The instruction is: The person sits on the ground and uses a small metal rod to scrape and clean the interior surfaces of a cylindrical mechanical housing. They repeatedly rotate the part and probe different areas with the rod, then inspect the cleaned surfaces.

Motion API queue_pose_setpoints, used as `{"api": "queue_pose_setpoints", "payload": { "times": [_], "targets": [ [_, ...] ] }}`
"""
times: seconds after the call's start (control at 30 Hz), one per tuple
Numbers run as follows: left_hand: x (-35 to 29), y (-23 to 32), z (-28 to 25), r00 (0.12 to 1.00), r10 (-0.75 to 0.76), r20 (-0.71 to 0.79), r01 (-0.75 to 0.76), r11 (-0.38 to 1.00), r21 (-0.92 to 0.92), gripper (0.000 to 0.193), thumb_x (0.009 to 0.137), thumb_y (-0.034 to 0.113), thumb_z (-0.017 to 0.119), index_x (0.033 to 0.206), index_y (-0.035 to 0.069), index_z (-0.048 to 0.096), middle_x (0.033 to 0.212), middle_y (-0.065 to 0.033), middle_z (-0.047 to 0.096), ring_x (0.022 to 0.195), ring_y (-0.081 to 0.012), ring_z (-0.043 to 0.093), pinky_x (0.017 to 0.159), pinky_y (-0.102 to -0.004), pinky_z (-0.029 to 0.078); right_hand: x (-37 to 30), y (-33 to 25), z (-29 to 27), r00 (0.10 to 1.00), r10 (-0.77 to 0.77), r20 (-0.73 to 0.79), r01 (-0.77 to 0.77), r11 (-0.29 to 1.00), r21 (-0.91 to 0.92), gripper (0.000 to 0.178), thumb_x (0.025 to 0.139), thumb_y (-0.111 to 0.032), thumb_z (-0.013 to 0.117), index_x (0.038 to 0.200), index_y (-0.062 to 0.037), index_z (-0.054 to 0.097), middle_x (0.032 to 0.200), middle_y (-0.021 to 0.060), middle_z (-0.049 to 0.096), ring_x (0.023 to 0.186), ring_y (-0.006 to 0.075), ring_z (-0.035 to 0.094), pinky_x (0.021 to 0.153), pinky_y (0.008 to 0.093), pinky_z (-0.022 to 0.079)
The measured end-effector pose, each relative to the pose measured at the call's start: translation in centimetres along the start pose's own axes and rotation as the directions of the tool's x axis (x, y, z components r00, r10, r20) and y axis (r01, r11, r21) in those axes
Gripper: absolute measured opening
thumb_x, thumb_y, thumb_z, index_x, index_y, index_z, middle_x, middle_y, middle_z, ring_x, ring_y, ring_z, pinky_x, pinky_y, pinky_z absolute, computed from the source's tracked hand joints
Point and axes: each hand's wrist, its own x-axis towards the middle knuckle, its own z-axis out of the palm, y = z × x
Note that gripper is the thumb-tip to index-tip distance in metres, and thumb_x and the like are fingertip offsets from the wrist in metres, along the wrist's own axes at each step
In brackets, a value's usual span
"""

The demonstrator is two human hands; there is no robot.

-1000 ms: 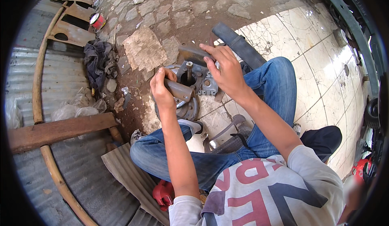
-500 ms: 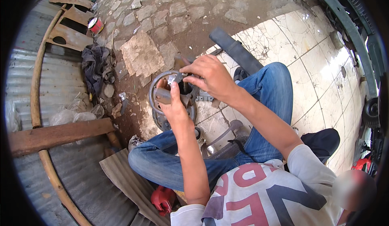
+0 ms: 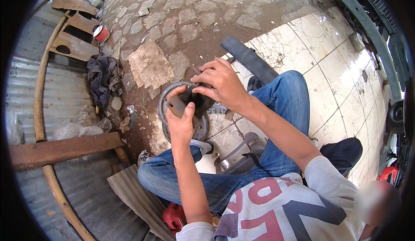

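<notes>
In my left hand point(image 3: 180, 122) is a curved brown-grey brake shoe point(image 3: 176, 107) with a small hole; my fingers wrap around it. My right hand point(image 3: 222, 83) is closed in a pinch at its upper end, thumb against fingertips, on a dark piece too hidden to name. A brown strip point(image 3: 194, 70) pokes out beyond those fingers. Both hands are above a round metal drum with a wide rim point(image 3: 162, 105), which stands on the ground between my legs. Beside the drum lies a perforated metal piece point(image 3: 217, 108). A curved metal part point(image 3: 237, 149) rests on the tiles nearer me.
A dark padded strip point(image 3: 248, 59) lies on the cracked white tiles point(image 3: 324, 85). Flat cardboard point(image 3: 150, 63) is on the dirt ahead. On the left are a wooden plank point(image 3: 65, 149), dark cloth point(image 3: 101, 74) and a red can point(image 3: 101, 34). A red tool point(image 3: 173, 217) sits by my left elbow.
My left hand has tilted the brake shoe, so its broad face with the hole now shows. The right hand has shifted slightly down, its fingers more closed over the dark piece.
</notes>
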Motion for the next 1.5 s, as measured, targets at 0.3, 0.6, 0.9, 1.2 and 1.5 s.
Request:
{"api": "queue_pose_setpoints", "payload": {
  "times": [0.3,0.6,0.9,1.2,1.5],
  "targets": [
    [1.0,0.1,0.8,0.989,-0.105,-0.105,0.093,0.989,-0.115,0.026,0.081,0.008,0.062,0.107,0.003,0.059,0.098,-0.0039,0.057,0.089,-0.0134,0.055,0.084,-0.0264,0.044,-1.5,-1.9,1.0,0.997,0.074,0.021,-0.075,0.997,0.036,0.023,0.079,-0.023,0.075,0.097,-0.0085,0.071,0.092,0.0072,0.067,0.105,0.0246,0.058,0.100,0.0465,0.038],
    [1.4,-0.2,1.1,0.994,-0.049,-0.096,0.033,0.987,-0.160,0.031,0.074,0.004,0.065,0.104,0.002,0.059,0.121,-0.0121,0.053,0.119,-0.0251,0.050,0.107,-0.0355,0.034,-1.8,-2.3,0.7,0.985,0.170,-0.018,-0.169,0.985,0.040,0.024,0.082,-0.021,0.071,0.102,-0.0076,0.072,0.090,0.0074,0.066,0.100,0.0251,0.058,0.095,0.0405,0.039],
    [3.0,-0.1,0.7,0.960,-0.274,-0.050,0.250,0.927,-0.279,0.032,0.083,0.016,0.067,0.111,0.002,0.060,0.107,-0.0071,0.059,0.099,-0.0174,0.056,0.088,-0.0309,0.045,-1.8,-3.0,0.6,0.982,0.166,-0.090,-0.167,0.986,0.002,0.023,0.084,-0.015,0.069,0.106,-0.0090,0.070,0.096,0.0090,0.067,0.104,0.0253,0.058,0.097,0.0409,0.039],
    [4.5,-0.2,-0.3,0.970,-0.193,-0.151,0.198,0.980,0.023,0.027,0.091,0.026,0.064,0.104,0.003,0.061,0.091,-0.0057,0.060,0.084,-0.0146,0.054,0.079,-0.0284,0.043,-8.9,-6.0,0.9,0.729,0.624,0.281,-0.676,0.594,0.436,0.037,0.097,-0.006,0.054,0.133,-0.0102,0.046,0.090,0.0147,0.069,0.067,0.0269,0.069,0.060,0.0390,0.053],
    [3.8,0.8,-0.5,0.984,-0.132,-0.119,0.148,0.980,0.136,0.022,0.093,0.023,0.059,0.096,0.001,0.061,0.085,-0.0053,0.065,0.080,-0.0130,0.058,0.075,-0.0276,0.046,-7.3,-4.5,3.3,0.841,0.535,0.081,-0.527,0.775,0.349,0.023,0.094,-0.008,0.057,0.118,-0.0071,0.057,0.099,0.0186,0.070,0.086,0.0369,0.069,0.067,0.0443,0.055]
  ]
}}
